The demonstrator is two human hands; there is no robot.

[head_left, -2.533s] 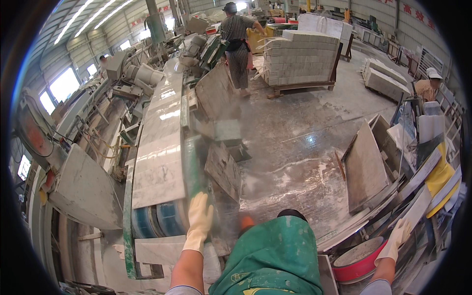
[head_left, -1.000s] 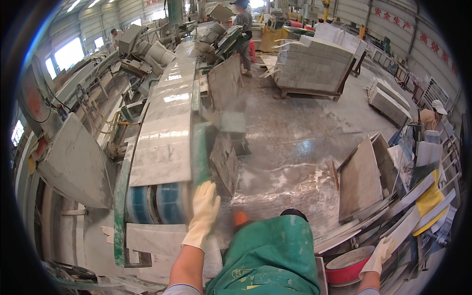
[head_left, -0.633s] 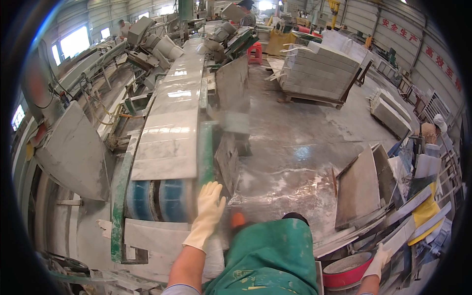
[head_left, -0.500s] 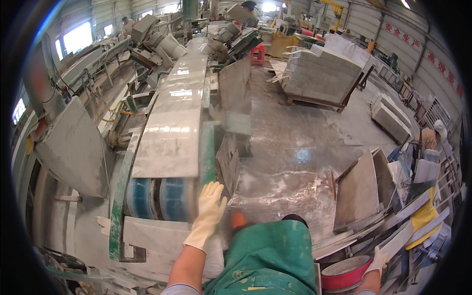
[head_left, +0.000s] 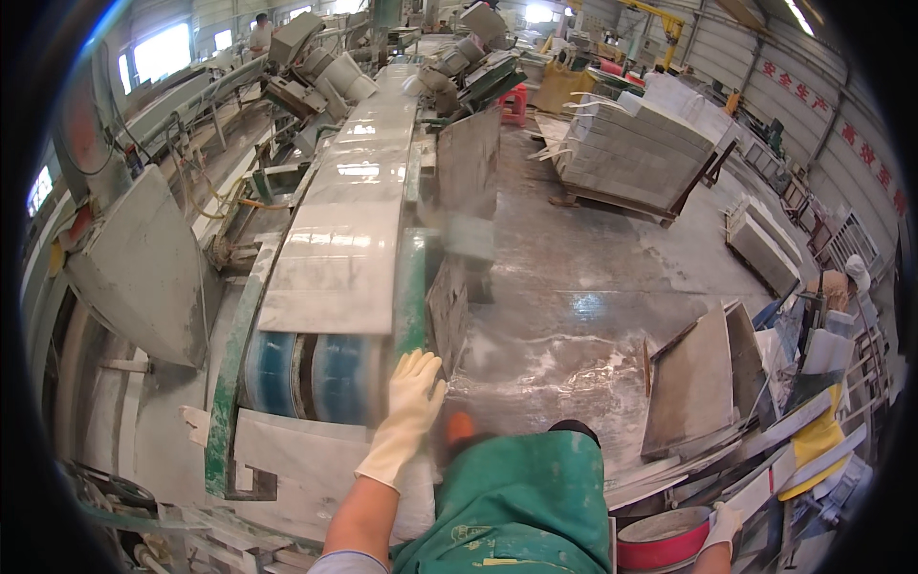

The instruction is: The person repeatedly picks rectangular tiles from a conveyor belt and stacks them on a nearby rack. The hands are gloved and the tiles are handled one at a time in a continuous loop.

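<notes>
My left hand, in a cream rubber glove, reaches forward with its fingers stretched out. It is at the right side of the conveyor's near end, beside the green frame, and holds nothing. Just ahead, a pale polished stone slab lies on the belt, its near edge over the blue rollers. At the lower right, my right hand, also gloved, is closed at the end of a narrow white stone strip. That hand is beside a red round tub; its fingers show only partly.
A pale slab lies below the rollers. Leaning panels and a yellow cloth stand among stone offcuts at right. Farther off are a pallet of stacked slabs, a wet floor and a bending person.
My right hand has drawn back and slightly left toward the red tub, with the white strip at its fingers. My left hand has barely moved. The whole view has shifted slightly.
</notes>
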